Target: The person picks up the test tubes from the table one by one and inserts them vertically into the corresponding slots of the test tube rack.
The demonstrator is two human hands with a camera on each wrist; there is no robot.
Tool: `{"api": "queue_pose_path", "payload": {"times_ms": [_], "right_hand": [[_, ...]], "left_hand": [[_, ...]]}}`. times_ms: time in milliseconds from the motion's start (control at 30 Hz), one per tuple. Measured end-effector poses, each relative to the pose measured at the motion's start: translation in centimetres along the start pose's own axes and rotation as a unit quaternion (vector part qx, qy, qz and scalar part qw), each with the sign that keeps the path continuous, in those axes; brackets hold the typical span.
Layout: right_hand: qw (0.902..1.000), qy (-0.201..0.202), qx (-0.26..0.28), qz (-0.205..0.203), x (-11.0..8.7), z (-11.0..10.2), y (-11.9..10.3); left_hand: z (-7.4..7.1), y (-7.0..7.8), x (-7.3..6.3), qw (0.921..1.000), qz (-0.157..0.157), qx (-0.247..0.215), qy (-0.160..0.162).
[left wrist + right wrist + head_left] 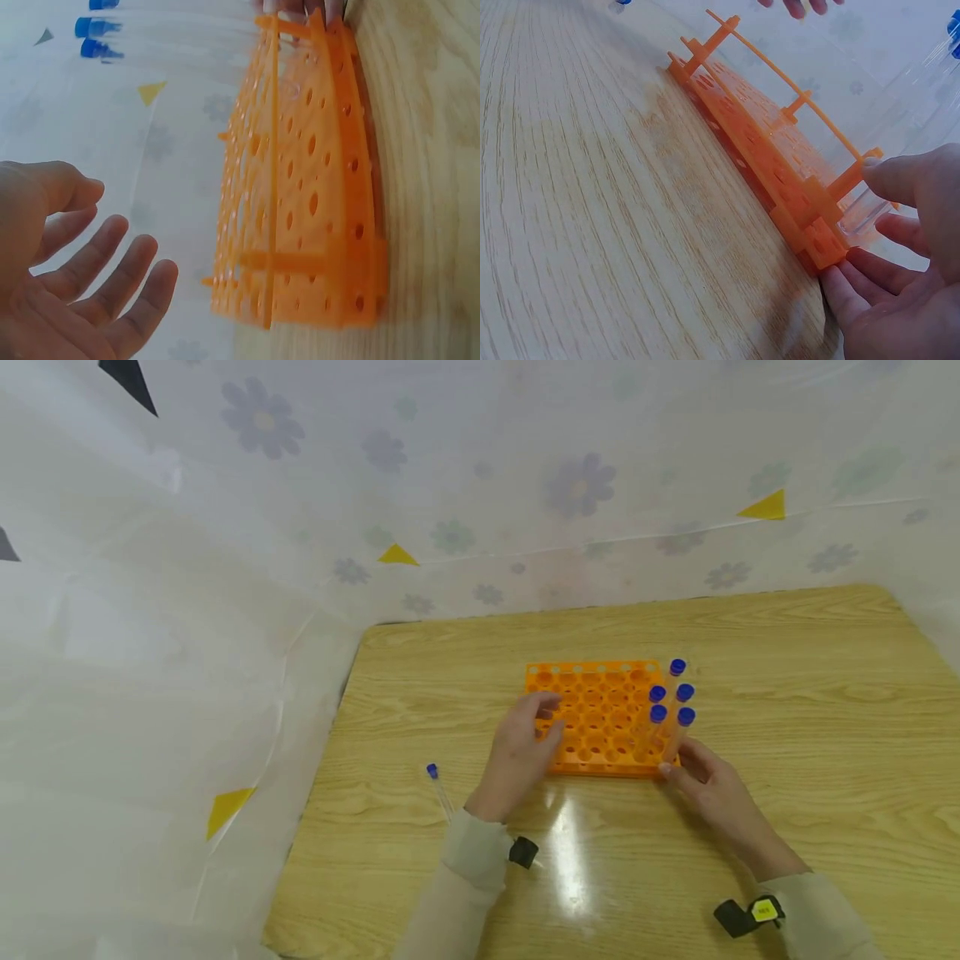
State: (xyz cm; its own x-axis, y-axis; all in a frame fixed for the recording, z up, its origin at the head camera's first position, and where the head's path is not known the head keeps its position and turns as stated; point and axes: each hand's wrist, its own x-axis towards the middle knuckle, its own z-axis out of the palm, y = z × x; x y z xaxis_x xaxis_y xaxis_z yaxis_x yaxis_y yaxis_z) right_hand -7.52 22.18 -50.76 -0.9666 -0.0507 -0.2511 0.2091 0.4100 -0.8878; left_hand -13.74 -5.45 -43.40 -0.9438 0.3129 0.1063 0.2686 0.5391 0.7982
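Note:
An orange test tube rack point(596, 720) stands on the table. Several clear test tubes with blue caps point(657, 714) are upright in its right end. My left hand point(521, 747) hovers by the rack's left end, its fingers loosely bent and holding nothing; the left wrist view shows that hand point(82, 262) apart from the rack point(300, 180). At the near right corner, my right hand point(712, 789) holds the rack. In the right wrist view its thumb point(900, 178) lies at the top post and its fingertips touch the base.
Another blue-capped tube point(441, 792) lies on the table left of my left forearm, partly hidden by the sleeve. The wood-grain table point(810, 693) ends at the back against a flowered white curtain point(480, 485). Light glares off the table in front of the rack.

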Motion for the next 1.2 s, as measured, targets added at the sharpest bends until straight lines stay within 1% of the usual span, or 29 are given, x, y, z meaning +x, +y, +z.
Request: {"api": "queue_pose_path", "payload": {"times_ms": [133, 300, 367, 500, 633, 800, 867, 1000, 1067, 1200], "right_hand": [[1.0, 0.003, -0.007, -0.005, 0.0, 0.0, 0.0], [0.9999, 0.003, -0.01, -0.006, 0.2, 0.0, 0.1], [0.9999, 0.003, -0.01, -0.008, 0.2, 0.1, 0.1], [0.9998, 0.005, -0.013, -0.011, 0.2, 0.1, 0.2], [0.9997, 0.006, -0.006, -0.024, 0.1, 0.0, 0.3], [0.9996, 0.008, -0.014, -0.022, -0.2, -0.2, 0.3], [0.9997, 0.006, -0.015, -0.016, -0.3, -0.2, 0.3], [0.9999, 0.0, -0.001, -0.011, -0.3, -0.3, 0.1], [1.0, -0.001, 0.003, -0.009, -0.3, -0.3, 0.1], [1.0, 0.001, 0.001, -0.009, -0.1, -0.1, 0.0]], "left_hand": [[-1.2, -0.6, -0.5, 0.9996, -0.018, 0.009, 0.019], [-2.7, -1.2, -1.3, 0.9975, -0.031, 0.037, 0.051], [-3.3, -1.5, -1.7, 0.9958, -0.037, 0.051, 0.067], [-4.3, -2.3, -2.4, 0.9906, -0.061, 0.078, 0.095], [-4.9, -3.2, -3.2, 0.987, -0.089, 0.084, 0.104], [-5.3, -4.2, -4.0, 0.9832, -0.117, 0.089, 0.108], [-5.5, -4.6, -4.3, 0.9799, -0.136, 0.09, 0.115], [-6.0, -5.2, -4.7, 0.9705, -0.178, 0.091, 0.135], [-6.2, -5.4, -4.9, 0.9675, -0.189, 0.097, 0.138], [-6.7, -6.0, -5.3, 0.9623, -0.2, 0.129, 0.131]]}}
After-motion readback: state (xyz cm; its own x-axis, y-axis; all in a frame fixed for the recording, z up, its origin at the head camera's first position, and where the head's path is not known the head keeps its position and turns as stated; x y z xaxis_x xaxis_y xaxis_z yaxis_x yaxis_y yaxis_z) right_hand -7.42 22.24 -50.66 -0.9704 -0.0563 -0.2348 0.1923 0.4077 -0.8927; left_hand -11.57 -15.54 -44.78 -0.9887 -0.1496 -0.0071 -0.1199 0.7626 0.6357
